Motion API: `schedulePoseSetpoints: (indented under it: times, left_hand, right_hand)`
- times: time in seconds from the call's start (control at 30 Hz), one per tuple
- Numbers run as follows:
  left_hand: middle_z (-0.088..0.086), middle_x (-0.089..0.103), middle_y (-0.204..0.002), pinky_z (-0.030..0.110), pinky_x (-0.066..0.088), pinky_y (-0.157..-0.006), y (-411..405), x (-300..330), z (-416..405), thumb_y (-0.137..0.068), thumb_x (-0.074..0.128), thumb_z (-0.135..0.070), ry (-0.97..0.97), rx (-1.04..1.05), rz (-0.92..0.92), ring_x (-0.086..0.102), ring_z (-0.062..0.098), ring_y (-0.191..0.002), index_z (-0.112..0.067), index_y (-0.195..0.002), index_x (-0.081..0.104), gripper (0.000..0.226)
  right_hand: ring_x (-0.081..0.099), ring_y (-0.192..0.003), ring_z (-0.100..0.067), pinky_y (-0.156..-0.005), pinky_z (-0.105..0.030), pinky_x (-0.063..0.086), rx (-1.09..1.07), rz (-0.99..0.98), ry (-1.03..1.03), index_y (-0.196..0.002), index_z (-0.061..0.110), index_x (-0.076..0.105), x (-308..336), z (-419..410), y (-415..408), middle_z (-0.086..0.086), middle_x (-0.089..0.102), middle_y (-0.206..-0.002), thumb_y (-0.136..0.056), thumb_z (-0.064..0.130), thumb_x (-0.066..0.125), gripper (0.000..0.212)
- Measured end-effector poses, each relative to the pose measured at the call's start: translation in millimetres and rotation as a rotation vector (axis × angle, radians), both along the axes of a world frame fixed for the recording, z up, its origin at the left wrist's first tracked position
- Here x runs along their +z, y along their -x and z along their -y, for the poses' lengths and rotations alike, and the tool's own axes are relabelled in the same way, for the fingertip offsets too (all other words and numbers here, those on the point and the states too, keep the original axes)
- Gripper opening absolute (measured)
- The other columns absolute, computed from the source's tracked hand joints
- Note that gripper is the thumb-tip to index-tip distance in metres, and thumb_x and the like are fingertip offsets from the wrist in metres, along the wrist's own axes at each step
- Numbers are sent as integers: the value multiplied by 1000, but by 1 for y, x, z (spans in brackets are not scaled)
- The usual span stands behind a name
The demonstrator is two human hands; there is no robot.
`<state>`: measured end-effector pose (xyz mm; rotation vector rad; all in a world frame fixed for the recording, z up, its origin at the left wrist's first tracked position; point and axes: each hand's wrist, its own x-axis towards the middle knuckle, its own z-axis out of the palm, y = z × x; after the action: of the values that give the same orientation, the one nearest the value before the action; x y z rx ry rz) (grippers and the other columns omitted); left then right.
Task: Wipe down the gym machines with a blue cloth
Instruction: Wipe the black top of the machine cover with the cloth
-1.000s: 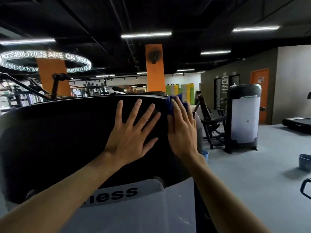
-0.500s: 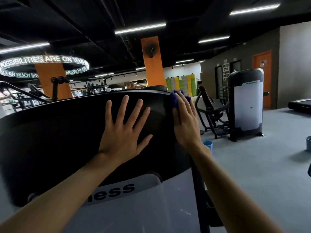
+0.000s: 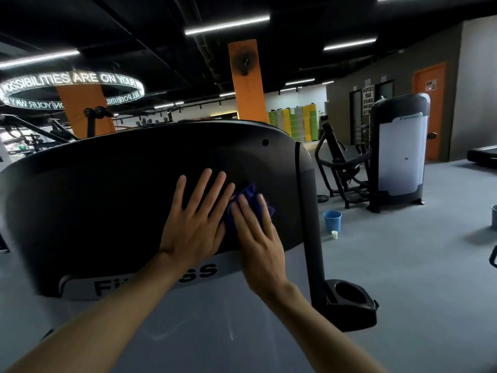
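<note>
A gym machine's dark rounded shroud (image 3: 107, 189) fills the view in front of me, with a white lower panel (image 3: 201, 319) lettered "Fitness". My left hand (image 3: 196, 224) lies flat on the dark cover, fingers straight and spread. Just to its right, my right hand (image 3: 255, 238) presses a crumpled blue cloth (image 3: 252, 197) against the cover with straight fingers. Most of the cloth is hidden under that hand.
A black cup holder (image 3: 349, 302) juts from the machine's right side. On the grey floor stand a blue bucket (image 3: 332, 220) and a small white cup (image 3: 334, 234). Another weight machine (image 3: 400, 149) stands further right. An orange pillar (image 3: 246, 82) rises behind.
Both hands have slid down from the shroud's top edge to its lower middle, the cloth going with the right hand. The right hand has drawn close to the left.
</note>
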<state>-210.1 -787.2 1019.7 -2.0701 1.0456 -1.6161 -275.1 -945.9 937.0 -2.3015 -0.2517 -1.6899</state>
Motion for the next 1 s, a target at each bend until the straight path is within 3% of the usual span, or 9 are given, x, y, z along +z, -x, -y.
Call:
schedulePoseSetpoints:
  times: [0.1, 0.2, 0.27, 0.33, 0.47, 0.63, 0.77, 0.9, 1.0]
  left_hand:
    - [17, 15, -172, 65, 14, -125, -3, -9, -5, -109, 37, -42, 9, -49, 9, 13, 38, -159, -8, -165, 23, 67]
    - [16, 16, -172, 65, 14, -125, -5, -11, -3, -108, 39, -43, 29, -65, 3, 13, 38, -159, -8, -164, 25, 67]
    - [16, 15, -172, 65, 13, -126, -5, -11, -3, -109, 39, -43, 32, -64, 1, 12, 38, -159, -8, -164, 25, 67]
    - [17, 14, -172, 65, 12, -126, -5, -11, -3, -110, 36, -42, 24, -61, 2, 12, 39, -159, -8, -165, 23, 66]
    - [18, 12, -173, 64, 9, -126, -6, -11, -6, -111, 32, -42, 0, -61, -6, 10, 40, -159, -8, -165, 21, 65]
    - [19, 12, -172, 63, 9, -127, -2, -19, 2, -109, 38, -44, 55, -40, -21, 8, 41, -159, -6, -165, 20, 70]
    - [20, 11, -172, 64, 10, -127, -1, -23, 5, -108, 40, -44, 86, -37, -47, 6, 41, -159, -5, -165, 20, 71]
    - [20, 10, -172, 65, 12, -126, -3, -24, 5, -108, 40, -44, 88, -45, -51, 6, 41, -159, -5, -165, 19, 72]
    - [20, 8, -172, 64, 11, -126, -3, -25, 5, -110, 34, -44, 79, -35, -47, 6, 42, -159, -4, -165, 16, 70]
  right_hand:
    - [14, -158, -30, -124, -48, 26, -92, -29, 96, -159, 18, 34, -20, 44, 1, 0, 26, -168, -98, 12, 45, 62]
    - [4, -159, -19, -125, -53, 25, -120, -54, -522, -163, 23, 23, -34, 69, 1, 11, 16, -170, -106, 11, 40, 60]
    - [1, -159, -18, -129, -42, 14, -107, -53, -709, -163, 24, 18, -33, 33, 0, 12, 12, -170, -102, -5, 42, 72]
    - [5, -159, -28, -128, -27, 9, -52, -4, -495, -162, 18, 25, -35, -15, 4, 2, 20, -170, -88, -20, 49, 87]
    - [19, -156, -36, -125, -42, 27, 32, 8, -46, -153, 12, 44, -48, -2, 3, -4, 35, -165, -89, -13, 60, 71]
    - [15, -158, -30, -128, -26, 8, 18, -4, -612, -159, 14, 34, -64, 12, -1, 2, 26, -168, -97, -10, 56, 70]
    - [7, -159, -17, -129, -39, 10, 55, -8, -943, -162, 27, 23, -90, -28, -1, 14, 20, -169, -108, 11, 42, 59]
    - [1, -159, -15, -129, -49, 14, 32, -26, -894, -162, 29, 18, -90, -33, 0, 19, 13, -170, -108, 10, 44, 63]
    - [4, -159, -27, -128, -32, 11, 16, -3, -621, -162, 20, 27, -50, -29, 0, 6, 18, -171, -97, -9, 54, 75]
